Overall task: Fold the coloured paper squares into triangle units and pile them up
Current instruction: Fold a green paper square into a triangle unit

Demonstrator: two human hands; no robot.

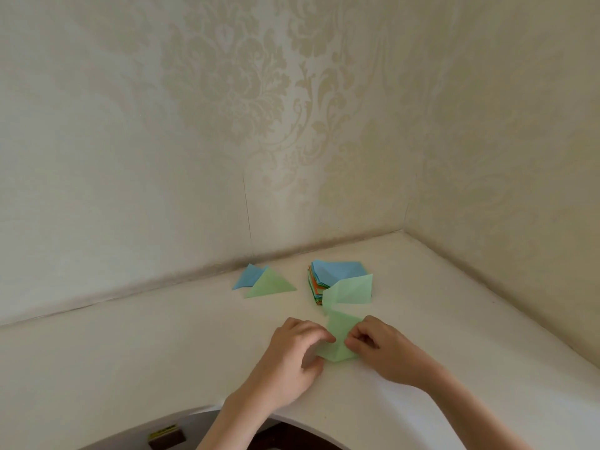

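A light green paper square (pixel 337 339), partly folded, lies on the white table between my hands. My left hand (pixel 292 355) pinches its left side with curled fingers. My right hand (pixel 383 349) pinches its right side. Behind them sits a stack of coloured paper squares (pixel 328 274) with a blue sheet on top, and a creased green sheet (pixel 349 289) leans against its front. Further left lie two finished triangle units, a blue triangle (pixel 246 277) partly under a green triangle (pixel 269 284).
The white table (pixel 130 358) fits into a corner of patterned cream walls (pixel 259 125). Its curved front edge runs below my wrists. Under that edge a small dark object with a yellow label (pixel 165 438) shows.
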